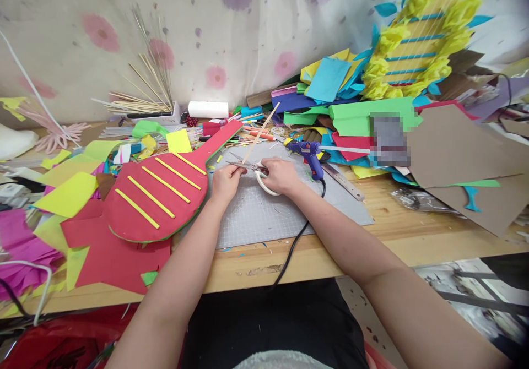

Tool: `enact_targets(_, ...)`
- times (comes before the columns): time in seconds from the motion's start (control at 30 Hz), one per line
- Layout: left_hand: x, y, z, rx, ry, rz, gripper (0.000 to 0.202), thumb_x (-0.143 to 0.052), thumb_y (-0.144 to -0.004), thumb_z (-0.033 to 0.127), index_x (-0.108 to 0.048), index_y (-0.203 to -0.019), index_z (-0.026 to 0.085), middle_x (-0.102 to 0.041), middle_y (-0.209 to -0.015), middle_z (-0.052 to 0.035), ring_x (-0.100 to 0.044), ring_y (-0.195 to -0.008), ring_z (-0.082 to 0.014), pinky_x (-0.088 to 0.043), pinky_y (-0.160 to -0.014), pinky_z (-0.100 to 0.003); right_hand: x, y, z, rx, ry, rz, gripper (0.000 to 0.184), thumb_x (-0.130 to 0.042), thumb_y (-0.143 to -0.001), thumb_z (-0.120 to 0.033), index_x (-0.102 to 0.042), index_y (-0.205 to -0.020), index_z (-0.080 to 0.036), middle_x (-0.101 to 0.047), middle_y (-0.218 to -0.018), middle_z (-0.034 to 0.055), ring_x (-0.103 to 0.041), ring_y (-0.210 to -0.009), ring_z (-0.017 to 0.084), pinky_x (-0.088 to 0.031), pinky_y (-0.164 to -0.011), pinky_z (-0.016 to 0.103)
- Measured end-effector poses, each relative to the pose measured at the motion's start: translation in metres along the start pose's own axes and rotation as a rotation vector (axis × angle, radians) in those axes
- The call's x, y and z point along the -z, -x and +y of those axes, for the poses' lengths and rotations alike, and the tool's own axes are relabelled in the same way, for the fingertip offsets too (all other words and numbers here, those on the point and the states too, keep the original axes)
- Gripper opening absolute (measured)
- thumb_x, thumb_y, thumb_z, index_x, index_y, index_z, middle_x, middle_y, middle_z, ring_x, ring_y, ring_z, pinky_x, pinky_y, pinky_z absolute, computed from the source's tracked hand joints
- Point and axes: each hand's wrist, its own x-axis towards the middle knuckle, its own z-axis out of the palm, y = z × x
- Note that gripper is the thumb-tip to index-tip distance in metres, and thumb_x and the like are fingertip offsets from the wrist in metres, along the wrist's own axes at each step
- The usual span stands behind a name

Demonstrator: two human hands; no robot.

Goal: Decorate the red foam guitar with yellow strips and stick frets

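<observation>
left hand: the left hand (226, 182) is closed in a pinch on the lower end of a pale, thin wooden strip (261, 132).
right hand: the right hand (281, 175) grips a pair of metal scissors with white handles (253, 166), fingers in the loops.
wooden strip: above the mat, slanting up and to the right from the left fingertips — the scissor blades meet it near its lower end; whether they bite into it i cannot tell.
cutting mat: a flat grey mat with a printed grid (264, 220) lies on the pale wooden tabletop (256, 264), under both hands.
red shape: a rounded red guitar-like piece with a straight neck (155, 188) lies left of the left hand, five narrow yellow strips (166, 184) across it.
glue gun: a purple-blue glue gun (308, 151) sits just beyond the right hand, its black cable (295, 242) running over the mat's edge.
ruler: a silvery metal ruler (343, 182) lies right of the glue gun.
back of tabletop: a white paper roll (208, 109) and — at right — a yellow-flowered, blue-striped decoration (413, 55).
</observation>
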Motion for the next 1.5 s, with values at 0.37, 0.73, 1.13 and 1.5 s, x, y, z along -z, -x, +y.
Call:
enact_targets(0.37, 0.004, 0.000, -0.001, -0.042, 0.031, -0.108, 0.025, -0.048, -0.081, 0.026, -0.069, -0.068, 0.020, -0.071, -0.073, -0.0009, -0.065, -0.072, -0.0150, -0.049, -0.070, -0.025, -0.001, -0.001, 0.006, 0.072, -0.047, -0.029, 0.020, -0.048, -0.076, -0.035, -0.058, -0.079, -0.018, -0.065, -0.086, 0.0074, -0.056, -0.080, 0.019, -0.030, -0.062, 0.026)
enact_targets(0.73, 0.003, 0.001, -0.001, -0.028, 0.033, -0.093, 0.023, -0.049, -0.080, 0.024, -0.069, -0.070, 0.019, -0.071, -0.077, -0.0034, -0.065, -0.076, -0.0168, -0.049, -0.071, -0.027, 0.000, 0.000, 0.002, 0.053, -0.030, -0.018, 0.022, -0.048, -0.076, -0.035, -0.058, -0.085, -0.018, -0.066, -0.090, 0.0081, -0.057, -0.083, 0.020, -0.031, -0.063, 0.026)
enact_targets(1.13, 0.006, 0.000, 0.001, -0.055, 0.118, -0.211, 0.029, -0.044, -0.083, 0.025, -0.069, -0.070, 0.017, -0.070, -0.074, -0.0034, -0.064, -0.071, -0.0155, -0.049, -0.072, -0.027, -0.004, 0.001, 0.006, 0.041, -0.045, -0.027, 0.022, -0.048, -0.076, -0.037, -0.058, -0.081, -0.018, -0.066, -0.083, 0.0059, -0.056, -0.072, 0.017, -0.027, -0.058, 0.025)
enact_targets(1.5, 0.001, -0.002, -0.003, 0.019, 0.156, -0.072, 0.020, -0.048, -0.080, 0.024, -0.066, -0.075, 0.017, -0.068, -0.070, -0.0038, -0.064, -0.067, -0.0167, -0.049, -0.067, -0.028, -0.003, -0.001, 0.004, 0.066, -0.031, -0.024, 0.026, -0.047, -0.078, -0.037, -0.056, -0.092, -0.017, -0.065, -0.095, 0.0085, -0.057, -0.085, 0.020, -0.034, -0.067, 0.026)
